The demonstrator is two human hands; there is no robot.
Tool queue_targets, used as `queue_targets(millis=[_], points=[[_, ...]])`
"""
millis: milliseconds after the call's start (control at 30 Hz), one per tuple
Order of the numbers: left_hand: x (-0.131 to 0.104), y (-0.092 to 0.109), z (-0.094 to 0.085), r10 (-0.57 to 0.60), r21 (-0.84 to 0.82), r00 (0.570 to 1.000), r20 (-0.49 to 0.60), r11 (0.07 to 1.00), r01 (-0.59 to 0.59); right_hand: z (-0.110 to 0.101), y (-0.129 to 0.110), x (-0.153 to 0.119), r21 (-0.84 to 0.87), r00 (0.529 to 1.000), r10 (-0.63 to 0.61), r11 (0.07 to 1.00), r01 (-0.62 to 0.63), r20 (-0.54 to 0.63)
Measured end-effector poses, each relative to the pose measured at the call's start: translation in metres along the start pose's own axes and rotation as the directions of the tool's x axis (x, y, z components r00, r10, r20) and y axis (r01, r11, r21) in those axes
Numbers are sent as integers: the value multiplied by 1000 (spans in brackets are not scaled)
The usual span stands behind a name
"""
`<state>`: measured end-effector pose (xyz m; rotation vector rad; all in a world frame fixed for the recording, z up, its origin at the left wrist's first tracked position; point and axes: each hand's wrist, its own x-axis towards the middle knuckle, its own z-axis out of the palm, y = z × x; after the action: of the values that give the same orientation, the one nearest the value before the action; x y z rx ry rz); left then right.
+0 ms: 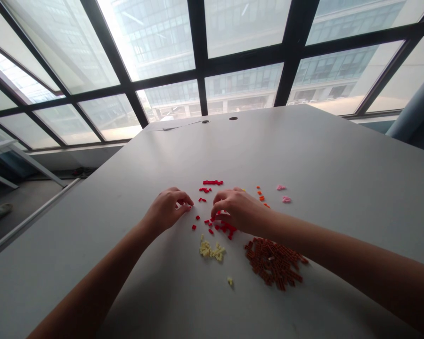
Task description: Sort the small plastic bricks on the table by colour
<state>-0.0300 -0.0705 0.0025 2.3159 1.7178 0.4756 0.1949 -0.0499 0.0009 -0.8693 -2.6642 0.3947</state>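
On the tabletop [155, 160], loose bricks [198, 217] lie between my left fingers [180, 195] and right fingers [219, 205] — a row of bricks [213, 182] behind them, a pile [212, 251] nearer me, a heap [273, 261] right of that pile — windows [243, 89] beyond

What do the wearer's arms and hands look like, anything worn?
Both the left forearm and right forearm are bare as far as they show; no sleeve is in view. Left hand and right hand are ungloved. No watch, bracelet, cable or marking shows; fingers partly hidden, so rings can't be fully ruled out.
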Motion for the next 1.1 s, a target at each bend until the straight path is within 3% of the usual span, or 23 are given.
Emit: queue_targets(millis=[233,800,1100], points=[[0,2,-1,24,7,1000,9,1000,-25,-5,5,-6,117,997,-9,993,18,-77],[1,-8,-3,-60,-87,996,65,994,65,-2,-5,-15,-11,999,36,999,-36,-18],[1,-4,0,-45,-27,998,36,999,46,-4,-5,-18,-26,999,31,999,-31,-17]])
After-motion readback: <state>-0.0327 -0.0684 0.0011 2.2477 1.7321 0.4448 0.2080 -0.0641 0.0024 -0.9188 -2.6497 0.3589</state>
